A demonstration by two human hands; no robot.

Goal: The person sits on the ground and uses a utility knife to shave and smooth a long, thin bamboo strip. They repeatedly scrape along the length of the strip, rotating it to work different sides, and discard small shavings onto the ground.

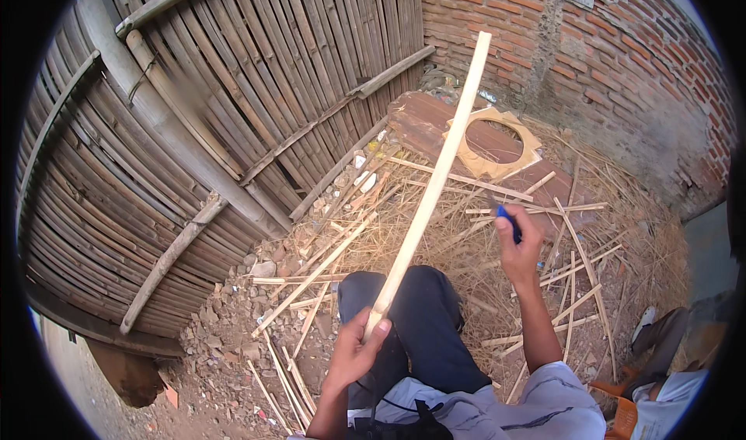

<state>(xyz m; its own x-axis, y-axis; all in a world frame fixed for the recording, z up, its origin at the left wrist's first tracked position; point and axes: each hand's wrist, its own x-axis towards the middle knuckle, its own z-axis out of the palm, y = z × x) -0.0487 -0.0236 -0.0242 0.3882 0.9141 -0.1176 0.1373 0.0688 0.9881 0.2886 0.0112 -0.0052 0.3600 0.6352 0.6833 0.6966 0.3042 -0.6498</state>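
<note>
A long pale strip of split bamboo (435, 187) slants up and away across the middle of the view. My left hand (359, 351) grips its near end, thumb on top, just above my left knee. To the right, my right hand (522, 242) is closed round a blue-handled knife (509, 224); its thin blade is blurred and points up and left. The knife is apart from the strip. Beneath both hands are my dark-trousered legs (404, 308).
Cut strips (579, 273) lie scattered over straw and stony ground on both sides. Farther off, a ring-shaped cardboard piece (532, 141) rests on a brown board (420, 118). A bamboo fence (233, 90) stands left, a brick wall (622, 67) behind. Another person's leg (660, 335) shows lower right.
</note>
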